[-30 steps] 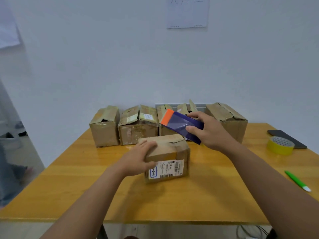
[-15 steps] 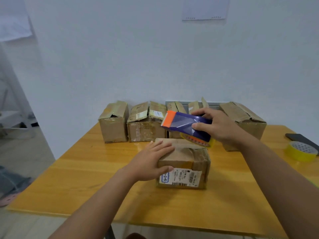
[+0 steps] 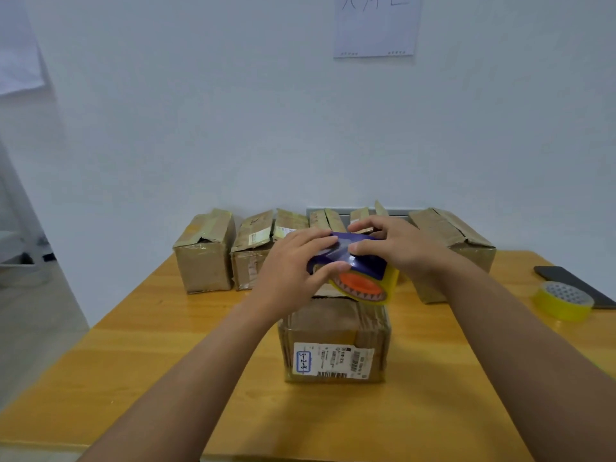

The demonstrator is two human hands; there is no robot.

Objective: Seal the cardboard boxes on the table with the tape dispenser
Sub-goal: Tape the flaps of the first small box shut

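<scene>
both hands grip the tape dispenser (image 3: 353,265) above the near box (image 3: 335,338) at table centre: left hand (image 3: 293,261) at its 9 o'clock, right hand (image 3: 396,245) at 2 o'clock.

two bare forearms, left hand (image 3: 293,265) and right hand (image 3: 396,248), no sleeves, rings or watch in view

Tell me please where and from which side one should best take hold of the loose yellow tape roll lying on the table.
The yellow tape roll lies flat near the table's right edge, its core opening facing up. Probably best from above with the right hand: thumb inside the core, fingers on the outer rim. The dark phone blocks its far side.
</scene>
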